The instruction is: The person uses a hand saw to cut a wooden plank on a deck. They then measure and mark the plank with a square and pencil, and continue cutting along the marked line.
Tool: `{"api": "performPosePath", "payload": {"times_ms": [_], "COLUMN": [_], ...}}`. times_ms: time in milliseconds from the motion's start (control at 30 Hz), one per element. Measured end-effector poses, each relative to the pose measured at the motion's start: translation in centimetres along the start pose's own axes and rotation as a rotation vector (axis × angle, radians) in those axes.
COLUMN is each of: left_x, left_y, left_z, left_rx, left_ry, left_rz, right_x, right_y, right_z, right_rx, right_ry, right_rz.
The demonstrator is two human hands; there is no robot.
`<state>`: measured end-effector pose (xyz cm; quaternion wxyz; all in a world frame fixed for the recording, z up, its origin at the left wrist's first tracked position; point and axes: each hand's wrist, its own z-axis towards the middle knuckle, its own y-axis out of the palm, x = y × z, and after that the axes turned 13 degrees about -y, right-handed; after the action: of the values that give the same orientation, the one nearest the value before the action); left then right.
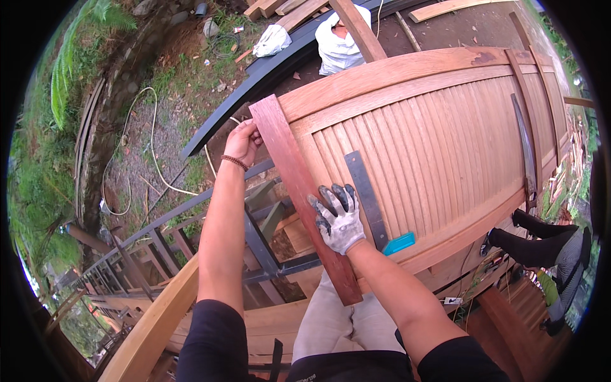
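- gripping the far end of a reddish wooden board [299, 191], the bare left hand [243, 141] is closing its fingers around the board's edge, seemingly steadying it so it is not sliding.
- pressing down on the board near its middle, the gloved right hand [339, 219] is lying flat with fingers spread apart, clamped on nothing, apparently pinning the board against the surface below.
- lying slantwise, the board is resting on the near edge of a large slatted wooden door [445, 127], its near end reaching toward the person's lap.
- sitting just beside the right hand, a metal try square [368, 197] with a teal handle is lying on the slats, likely kept within easy reach.
- standing at the right edge, another person's dark-socked legs [541, 245] are showing beside the door.
- trailing over the gravel at left, a pale cord [153, 143] is looping away.
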<state>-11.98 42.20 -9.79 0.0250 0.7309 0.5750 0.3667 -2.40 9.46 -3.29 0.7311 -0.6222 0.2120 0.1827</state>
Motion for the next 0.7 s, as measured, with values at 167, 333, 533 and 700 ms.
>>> {"api": "performPosePath", "payload": {"times_ms": [167,333,533,700], "left_x": [-0.7,-0.75,-0.52,-0.71], "left_y": [-0.31,-0.66,-0.65,-0.25], "left_z": [0.6,0.62,0.46,0.32], "left_rx": [0.029,-0.002,0.063,0.099], "left_ry": [0.031,0.049,0.05,0.054], "left_rz": [-0.054,-0.073,-0.134,-0.208], "right_x": [-0.07,-0.16,-0.15,0.0], "right_y": [-0.01,0.08,0.01,0.11], "right_z": [0.0,0.07,0.05,-0.02], "right_rx": [-0.001,-0.003,0.001,0.002], "right_ry": [0.002,0.0,-0.003,0.003], "right_rz": [-0.002,-0.009,-0.011,-0.023]}}
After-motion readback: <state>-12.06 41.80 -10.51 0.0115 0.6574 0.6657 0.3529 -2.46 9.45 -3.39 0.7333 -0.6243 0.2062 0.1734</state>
